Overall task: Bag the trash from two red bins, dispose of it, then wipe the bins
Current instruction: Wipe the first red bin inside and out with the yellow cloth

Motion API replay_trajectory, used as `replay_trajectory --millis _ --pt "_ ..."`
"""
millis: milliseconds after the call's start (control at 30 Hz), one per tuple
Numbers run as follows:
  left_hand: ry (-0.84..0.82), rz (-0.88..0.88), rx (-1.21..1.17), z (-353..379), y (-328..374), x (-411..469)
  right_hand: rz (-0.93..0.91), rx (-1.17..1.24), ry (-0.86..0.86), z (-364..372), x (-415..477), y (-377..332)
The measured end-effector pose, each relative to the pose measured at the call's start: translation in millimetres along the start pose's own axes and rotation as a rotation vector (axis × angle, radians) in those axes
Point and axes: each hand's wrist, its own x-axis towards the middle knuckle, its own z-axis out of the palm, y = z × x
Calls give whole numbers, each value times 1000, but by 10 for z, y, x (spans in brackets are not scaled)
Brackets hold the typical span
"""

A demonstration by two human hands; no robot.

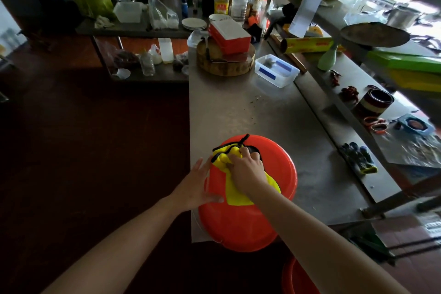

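My right fingers [248, 153] are curled tight around a bunched yellow cloth [238, 194], pressing it onto the top face of a red bin [238, 227]. My right hand [245, 169] covers most of the wad, and a black-edged corner of the cloth sticks out toward the far side. My left fingers [202, 167] lie straight and flat against the bin's left flank, with the thumb resting on top, so my left hand [195, 186] braces rather than grips.

The bin sits at the near end of a steel counter [274, 114] and looks to be turned base up. Its near edge hangs past the counter's lip.

That overhang is the risk, I judge, so the left palm should push in and slightly away while the cloth works. Overlapping strokes from the centre out to the rim would serve best, with the cloth refolded to a clean face.

A second red bin [296, 277] stands low at the near right, below the counter. Work gloves [360, 160] lie to the right.
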Motion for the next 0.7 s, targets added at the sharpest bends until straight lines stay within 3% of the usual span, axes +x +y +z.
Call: replay_trajectory --millis 267,467,700 --pt "-45 -33 64 -41 72 -28 62 8 50 -110 290 6" --pt "-11 -80 186 -28 182 -84 -76 -52 76 -75 389 -123" --pt "33 -107 286 9 224 -76 29 -15 41 -242 574 282"
